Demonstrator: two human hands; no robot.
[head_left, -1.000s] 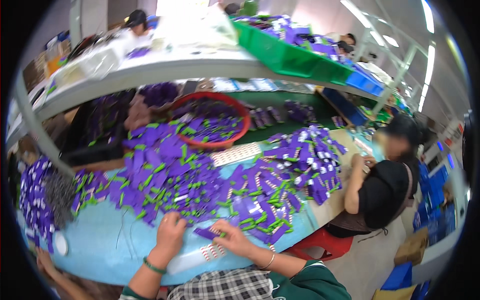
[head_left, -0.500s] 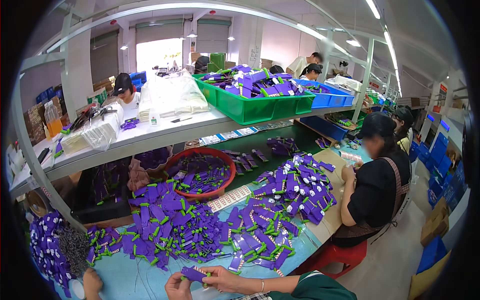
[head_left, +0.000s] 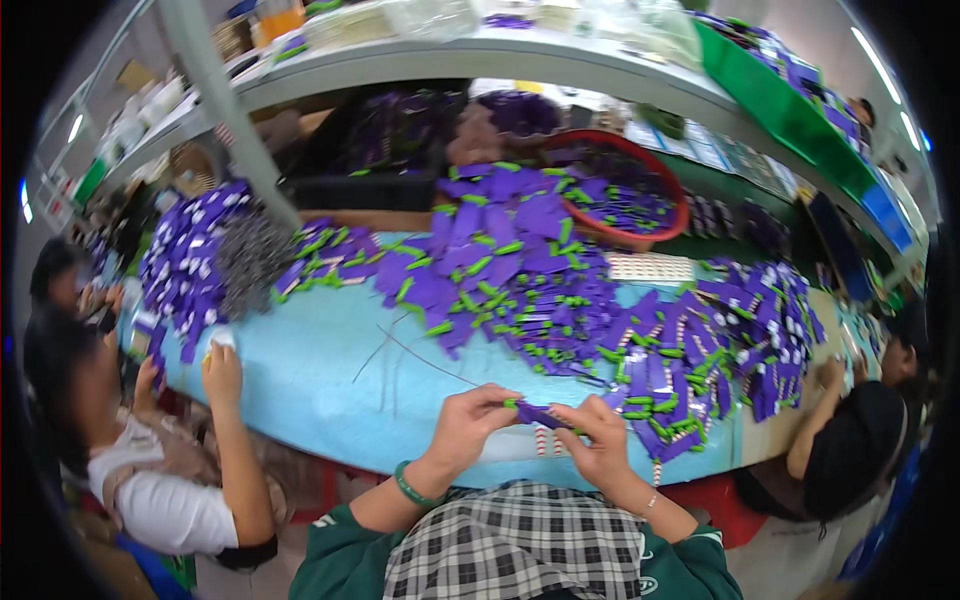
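Observation:
Both my hands hold a small flat purple piece with a green end (head_left: 537, 413) just above the table's near edge. My left hand (head_left: 468, 428) pinches its green end between thumb and fingers. The other end is gripped by the fingertips of my right hand (head_left: 603, 445). Two short red-and-white striped strips (head_left: 541, 441) hang below the piece; where they join it is partly hidden by my fingers. Beyond my hands lies a large heap of purple pieces with green ends (head_left: 480, 230). Closest to my right hand is a pile of similar striped pieces (head_left: 660, 385).
Thin dark wires (head_left: 400, 345) lie on the light-blue table (head_left: 300, 345). A red basin (head_left: 682, 205) stands behind the heap, beside a sheet of striped stickers (head_left: 650, 268). Co-workers sit at left (head_left: 165, 500) and right (head_left: 850, 440). A white shelf (head_left: 400, 68) spans above.
The view has tilted down and swung left, so both my forearms and the left co-worker now show. My hands still hold a purple piece, now turned with its strips hanging down.

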